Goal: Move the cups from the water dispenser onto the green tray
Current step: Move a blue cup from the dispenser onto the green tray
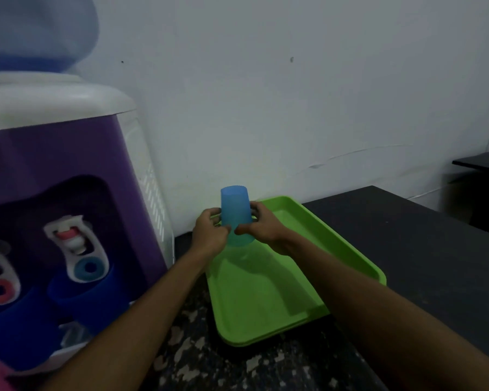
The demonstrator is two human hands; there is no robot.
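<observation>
Taking the green tray (268,303) as the landmark: nearest the camera, two bare forearms reach in from the bottom edge, the left one passing to the left of the tray over the speckled table (237,365), the right one crossing above the tray's near right corner. To the left of the tray, and nearer, stands the purple water dispenser (68,170), with two dark blue cups (88,294) sitting under its taps; they are blurred, so their exact seating cannot be told. The tray itself lies flat on the table, its floor bare. Over its far left part, the left hand (209,235) and right hand (261,230) meet around a light blue cup (236,215), held upside down and slightly tilted, lifted clear of the tray floor. The fingers (213,214) of both hands are curled closed against the cup's sides, the thumbs meeting near its lower rim. Beyond the tray rises a plain pale wall (294,94).
</observation>
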